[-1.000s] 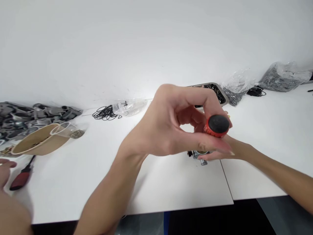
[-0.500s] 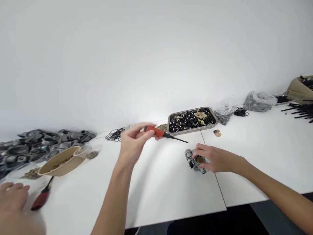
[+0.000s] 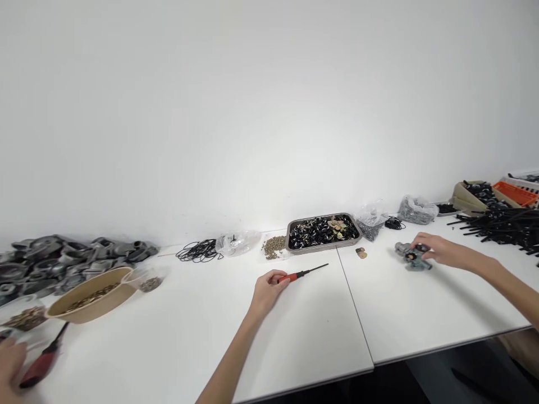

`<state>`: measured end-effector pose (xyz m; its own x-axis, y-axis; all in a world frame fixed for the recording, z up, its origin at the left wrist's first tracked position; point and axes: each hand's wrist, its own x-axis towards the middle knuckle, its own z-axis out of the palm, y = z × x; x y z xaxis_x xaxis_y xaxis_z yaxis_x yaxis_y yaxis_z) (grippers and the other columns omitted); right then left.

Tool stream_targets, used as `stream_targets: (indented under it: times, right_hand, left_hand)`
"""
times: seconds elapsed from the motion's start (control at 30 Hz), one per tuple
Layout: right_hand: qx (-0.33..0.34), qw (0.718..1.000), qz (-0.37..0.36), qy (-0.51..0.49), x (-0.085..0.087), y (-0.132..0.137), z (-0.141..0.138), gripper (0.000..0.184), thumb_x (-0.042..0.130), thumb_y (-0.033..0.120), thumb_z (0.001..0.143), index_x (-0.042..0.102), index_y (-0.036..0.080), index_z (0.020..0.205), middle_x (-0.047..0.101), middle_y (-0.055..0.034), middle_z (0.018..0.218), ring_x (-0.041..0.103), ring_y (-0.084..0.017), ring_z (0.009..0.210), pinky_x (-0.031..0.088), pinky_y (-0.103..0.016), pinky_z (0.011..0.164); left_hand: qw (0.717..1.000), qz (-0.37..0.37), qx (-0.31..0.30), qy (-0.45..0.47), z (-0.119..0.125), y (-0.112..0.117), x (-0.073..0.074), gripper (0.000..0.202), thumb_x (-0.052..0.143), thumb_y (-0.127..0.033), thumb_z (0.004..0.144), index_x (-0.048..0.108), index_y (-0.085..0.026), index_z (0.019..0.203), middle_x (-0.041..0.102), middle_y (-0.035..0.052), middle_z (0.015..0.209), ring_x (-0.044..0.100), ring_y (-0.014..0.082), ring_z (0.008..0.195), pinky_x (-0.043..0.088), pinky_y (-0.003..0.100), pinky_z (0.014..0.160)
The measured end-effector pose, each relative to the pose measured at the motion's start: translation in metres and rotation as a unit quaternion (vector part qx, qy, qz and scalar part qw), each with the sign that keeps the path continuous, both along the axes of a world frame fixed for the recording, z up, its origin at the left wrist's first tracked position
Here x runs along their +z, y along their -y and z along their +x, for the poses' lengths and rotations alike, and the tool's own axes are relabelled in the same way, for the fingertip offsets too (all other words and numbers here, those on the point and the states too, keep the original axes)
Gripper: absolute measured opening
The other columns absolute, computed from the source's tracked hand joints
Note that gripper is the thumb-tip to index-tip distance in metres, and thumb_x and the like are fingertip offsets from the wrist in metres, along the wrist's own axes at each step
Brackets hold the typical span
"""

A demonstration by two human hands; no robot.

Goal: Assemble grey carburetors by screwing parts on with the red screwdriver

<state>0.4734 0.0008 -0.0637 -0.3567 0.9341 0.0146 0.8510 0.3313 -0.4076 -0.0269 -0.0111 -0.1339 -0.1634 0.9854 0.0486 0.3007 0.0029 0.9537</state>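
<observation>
My left hand (image 3: 266,290) is closed around the red handle of a screwdriver (image 3: 291,277), which lies low over the white table with its dark shaft pointing right. Over on the right, my right hand (image 3: 444,251) grips a small grey metal carburetor (image 3: 412,259) from above, close to the tabletop; whether it touches the table I cannot tell. Two or so brass-coloured discs (image 3: 361,253) lie between the hands. Behind them stands a metal tray (image 3: 324,247) full of black parts, with more discs on top.
Another person's hand (image 3: 9,359) is at the left edge, near a second red screwdriver (image 3: 40,365). A tan bowl (image 3: 101,310), grey castings (image 3: 76,258), black rings (image 3: 197,251) and brass pieces (image 3: 274,247) line the left and back. Black tubes (image 3: 501,227) pile up right.
My right hand has carried the carburetor to the right, away from the screwdriver. My left hand has lowered the screwdriver towards the table. The view has shifted.
</observation>
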Motion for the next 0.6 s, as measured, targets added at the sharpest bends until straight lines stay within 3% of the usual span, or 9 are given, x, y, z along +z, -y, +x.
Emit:
stream_targets:
  times: [0.13, 0.27, 0.47, 0.53, 0.6]
  right_hand:
    - [-0.070, 0.996, 0.060, 0.014, 0.011, -0.013, 0.066, 0.021, 0.053, 0.022, 0.077, 0.064, 0.017, 0.095, 0.062, -0.0171, 0.106, 0.061, -0.029, 0.095, 0.046, -0.038, 0.083]
    - [-0.141, 0.985, 0.096, 0.033, 0.020, -0.014, 0.094, 0.018, 0.049, 0.014, 0.072, 0.063, 0.014, 0.085, 0.064, -0.0225, 0.101, 0.063, -0.031, 0.098, 0.044, -0.041, 0.090]
    - [-0.224, 0.967, 0.106, 0.055, 0.002, -0.035, 0.117, 0.023, 0.049, 0.016, 0.062, 0.062, 0.012, 0.080, 0.063, -0.0275, 0.102, 0.065, -0.031, 0.092, 0.045, -0.043, 0.086]
    - [-0.220, 0.960, 0.148, 0.085, -0.006, -0.045, 0.111, 0.026, 0.047, 0.019, 0.062, 0.062, 0.012, 0.082, 0.061, -0.0287, 0.107, 0.064, -0.031, 0.091, 0.043, -0.045, 0.085]
    - [-0.186, 0.958, 0.194, 0.098, -0.009, -0.048, 0.088, 0.028, 0.046, 0.022, 0.065, 0.061, 0.014, 0.088, 0.058, -0.0291, 0.111, 0.062, -0.032, 0.096, 0.042, -0.046, 0.087]
  left_hand:
    - [0.999, 0.015, -0.020, -0.031, -0.002, -0.001, -0.006, 0.033, 0.069, -0.044, 0.056, 0.065, -0.015, 0.073, 0.061, 0.0018, 0.062, 0.051, 0.0143, 0.061, 0.039, 0.028, 0.061]
    - [0.998, 0.035, -0.024, -0.052, -0.003, -0.001, -0.011, 0.028, 0.067, -0.041, 0.061, 0.064, -0.016, 0.074, 0.065, 0.0041, 0.068, 0.055, 0.0168, 0.067, 0.042, 0.030, 0.066]
    - [0.993, 0.059, -0.015, -0.102, -0.003, 0.000, -0.017, 0.017, 0.062, -0.030, 0.071, 0.064, -0.016, 0.080, 0.065, 0.0052, 0.075, 0.056, 0.0174, 0.071, 0.045, 0.031, 0.068]
    - [0.988, 0.074, -0.006, -0.136, -0.002, 0.000, -0.020, 0.012, 0.061, -0.025, 0.072, 0.064, -0.016, 0.079, 0.064, 0.0061, 0.079, 0.056, 0.0189, 0.076, 0.046, 0.034, 0.074]
    - [0.981, 0.092, 0.003, -0.171, -0.001, 0.000, -0.021, 0.009, 0.061, -0.021, 0.074, 0.065, -0.016, 0.080, 0.063, 0.0075, 0.084, 0.056, 0.0216, 0.083, 0.046, 0.040, 0.083]
